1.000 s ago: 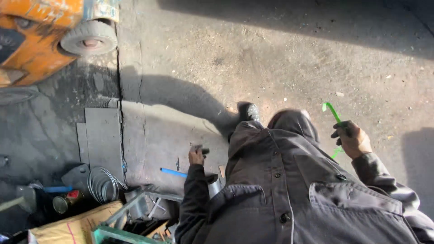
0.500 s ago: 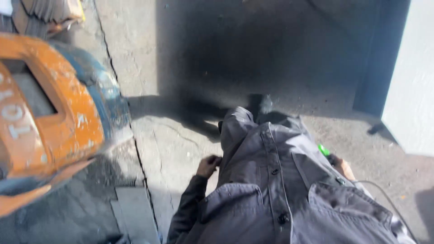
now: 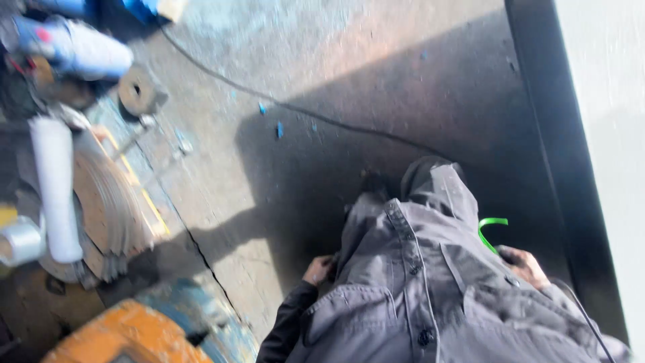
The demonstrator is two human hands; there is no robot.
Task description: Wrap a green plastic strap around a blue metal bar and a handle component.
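I look down my own grey buttoned jacket [image 3: 416, 296] at a concrete floor. My right hand [image 3: 523, 265] hangs at my right side, closed around a bent bright green strap [image 3: 490, 228] that curls up from it. My left hand [image 3: 318, 270] is at my left hip with the fingers curled; the jacket hides part of it, so I cannot tell if anything is in it. One dark shoe [image 3: 371, 183] shows ahead of my legs.
A stack of round metal discs [image 3: 107, 208] lies at left with a white roll [image 3: 55, 188] across it. An orange and blue machine [image 3: 134, 333] is at the bottom left. A thin cable [image 3: 295, 107] crosses the floor. A pale wall [image 3: 605, 134] stands on the right.
The view has swung: the orange machine went from upper left to bottom left, and the metal discs and cable came into sight. My right hand still holds the green strap.
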